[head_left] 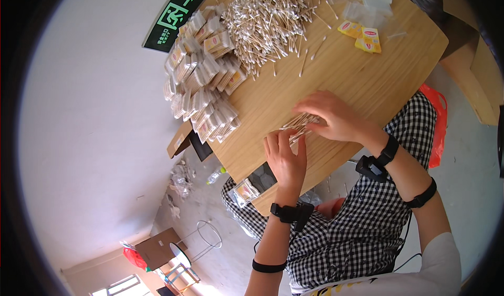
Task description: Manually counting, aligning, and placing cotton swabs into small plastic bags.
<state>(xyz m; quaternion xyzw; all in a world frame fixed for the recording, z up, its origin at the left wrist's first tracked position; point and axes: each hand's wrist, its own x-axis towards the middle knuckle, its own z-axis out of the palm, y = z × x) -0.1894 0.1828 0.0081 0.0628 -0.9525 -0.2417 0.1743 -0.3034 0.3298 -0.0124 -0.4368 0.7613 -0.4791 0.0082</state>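
Observation:
A small bunch of cotton swabs (299,122) lies low over the wooden table (273,99), between my two hands. My left hand (286,159) is curled at its near end, thumb and fingertips either side of the sticks. From the right, my right hand (336,118) bends around the other end, with its thumb below and fingers above. Part of the bunch is hidden by the fingers. Farther off, a large heap of loose cotton swabs (268,20) covers the table's far side. Stacked clear packets of swabs (202,80) fill the left edge.
Yellow cards (369,41) and clear plastic bags (370,7) lie at the far right. A filled swab packet (244,192) sits by the near left table corner. Below are an open cardboard box (180,139), a bottle (216,175) and a stool (180,255). A red bag (438,125) hangs at right.

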